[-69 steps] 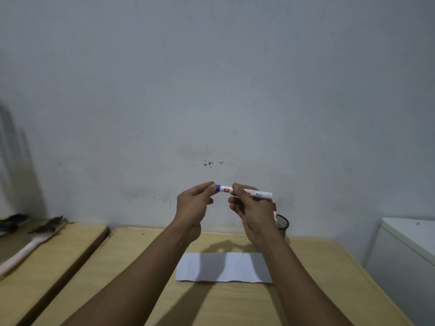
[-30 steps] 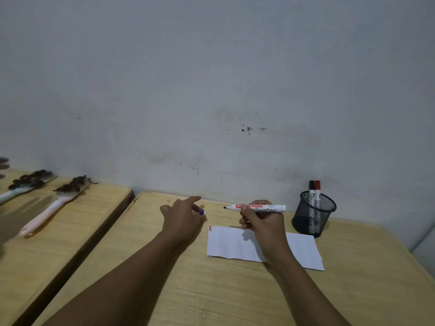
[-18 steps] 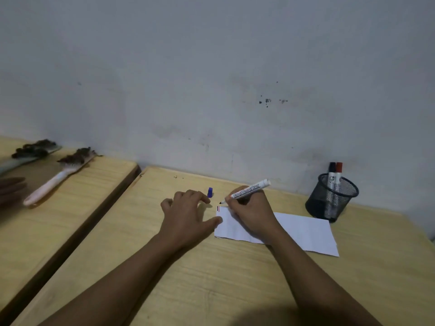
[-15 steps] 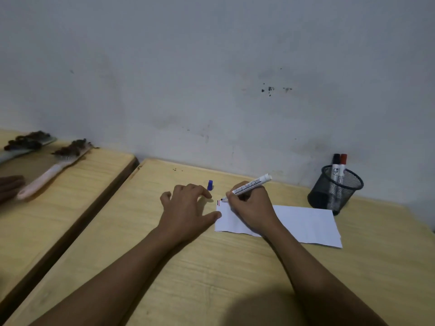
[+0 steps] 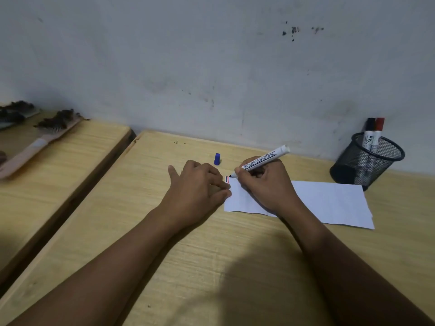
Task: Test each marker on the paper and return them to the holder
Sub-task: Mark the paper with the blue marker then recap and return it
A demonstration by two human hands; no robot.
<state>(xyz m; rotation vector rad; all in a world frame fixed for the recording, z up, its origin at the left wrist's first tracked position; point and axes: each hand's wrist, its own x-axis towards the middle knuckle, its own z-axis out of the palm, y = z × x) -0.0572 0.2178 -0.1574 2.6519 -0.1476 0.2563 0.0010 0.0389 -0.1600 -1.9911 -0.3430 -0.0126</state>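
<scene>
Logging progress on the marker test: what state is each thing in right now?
Marker: uncapped, tip on paper, held by right hand.
Blue cap: off, on table.
Paper: flat, pinned by left hand.
Holder: upright, two capped markers inside.

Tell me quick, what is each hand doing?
Left hand: holding nothing, pressing the paper down.
Right hand: closed around the marker, tip on the paper.

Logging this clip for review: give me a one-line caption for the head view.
Right hand presses an uncapped marker to the paper's corner, left hand steadying beside the blue cap.
</scene>
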